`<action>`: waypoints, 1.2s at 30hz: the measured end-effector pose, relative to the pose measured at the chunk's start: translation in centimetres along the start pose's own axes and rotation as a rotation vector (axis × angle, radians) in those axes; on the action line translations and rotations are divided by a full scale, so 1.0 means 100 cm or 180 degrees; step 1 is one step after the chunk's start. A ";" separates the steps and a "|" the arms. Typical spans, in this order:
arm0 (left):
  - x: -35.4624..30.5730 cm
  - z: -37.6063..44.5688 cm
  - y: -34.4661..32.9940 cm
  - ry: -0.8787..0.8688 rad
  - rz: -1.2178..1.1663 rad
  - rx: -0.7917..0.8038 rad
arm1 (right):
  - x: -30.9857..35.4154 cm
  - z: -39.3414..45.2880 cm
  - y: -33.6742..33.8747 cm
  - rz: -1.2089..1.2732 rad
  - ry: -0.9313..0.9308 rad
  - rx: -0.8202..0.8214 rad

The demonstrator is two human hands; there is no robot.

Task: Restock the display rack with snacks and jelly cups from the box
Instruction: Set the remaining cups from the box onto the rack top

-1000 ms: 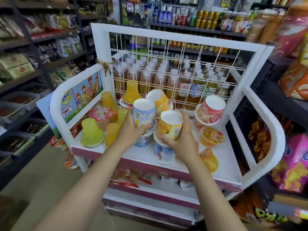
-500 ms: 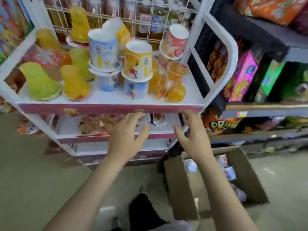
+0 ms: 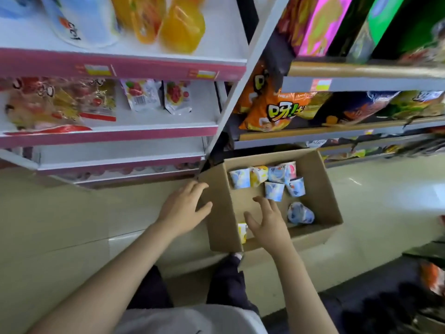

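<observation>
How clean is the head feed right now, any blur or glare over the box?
Head view: the top-shelf jelly cups and far-right shelves are motion-smeared; the box, its cups and both hands, left and right, read fairly sharp; glare on the floor; wide-angle bending tilts the rack post.

One box (image 3: 330, 189) holds seven cups (image 3: 274, 191). Two hands (image 3: 184, 209) show. The rack (image 3: 120, 68) carries two orange jelly cups (image 3: 183, 27) above and two fruit pouches (image 3: 177, 96) below.
</observation>
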State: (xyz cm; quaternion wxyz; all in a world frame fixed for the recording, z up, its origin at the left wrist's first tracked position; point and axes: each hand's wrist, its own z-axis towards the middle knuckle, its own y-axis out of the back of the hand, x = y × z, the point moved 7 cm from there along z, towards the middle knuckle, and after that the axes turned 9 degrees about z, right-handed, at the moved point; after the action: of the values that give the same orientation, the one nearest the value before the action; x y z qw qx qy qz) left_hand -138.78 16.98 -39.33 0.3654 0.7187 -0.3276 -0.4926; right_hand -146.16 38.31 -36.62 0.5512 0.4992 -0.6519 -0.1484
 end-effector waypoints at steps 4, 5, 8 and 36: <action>-0.026 0.023 -0.046 0.0268 0.0089 0.0049 | -0.043 0.036 -0.003 0.0128 0.0181 0.0261; -0.031 0.027 -0.060 0.0385 0.0102 0.0055 | -0.055 0.046 -0.004 0.0119 0.0217 0.0379; -0.046 0.035 -0.112 0.0834 -0.0098 0.0062 | -0.094 0.081 -0.008 0.0100 0.0322 0.0798; -0.050 0.015 -0.308 0.2319 -0.1555 -0.0524 | -0.298 0.164 -0.187 0.1789 -0.1412 0.2102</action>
State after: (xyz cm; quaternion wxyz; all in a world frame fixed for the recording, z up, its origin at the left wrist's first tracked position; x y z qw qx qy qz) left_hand -138.23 36.80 -63.47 0.3858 0.8702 0.0420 -0.3036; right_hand -154.44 48.17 -73.18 0.2298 0.4084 -0.8755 0.1180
